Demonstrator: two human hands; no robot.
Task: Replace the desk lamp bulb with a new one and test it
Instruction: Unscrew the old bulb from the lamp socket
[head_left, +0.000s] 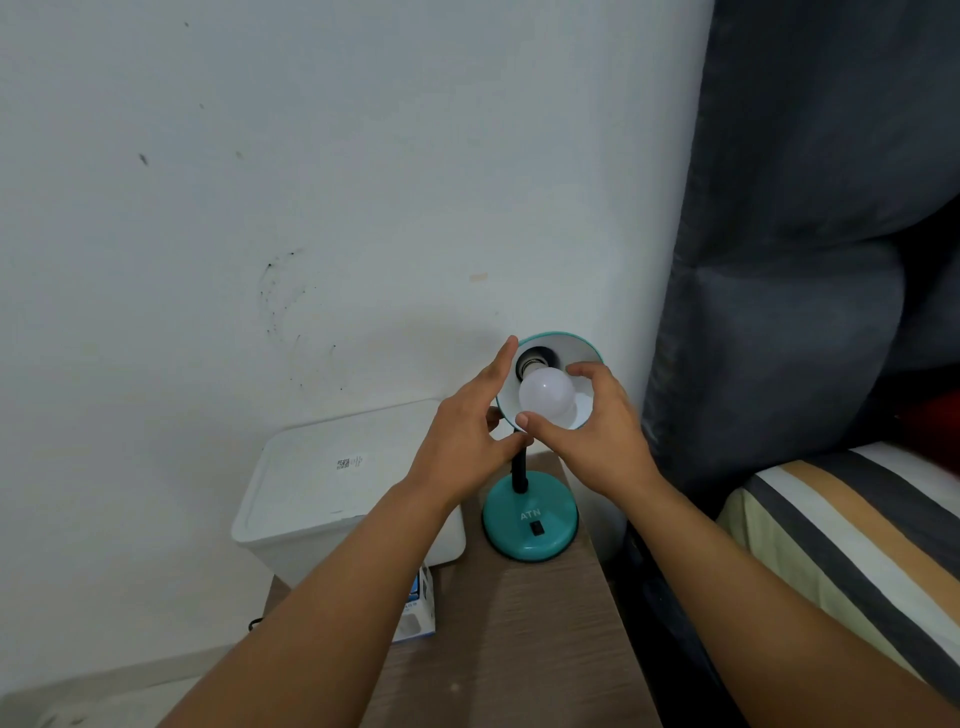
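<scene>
A teal desk lamp stands on a wooden bedside table, its round base bearing a black switch. The shade is tilted up toward me and shows the socket. A white bulb sits in the shade with its neck at the socket. My right hand is shut on the bulb, thumb below and fingers above. My left hand holds the shade's left rim and the neck under it, with its fingers spread along the edge.
A white lidded plastic bin stands left of the lamp. A blue and white bulb box lies on the table under my left forearm. A grey padded headboard and a striped bed are on the right. A white wall is behind.
</scene>
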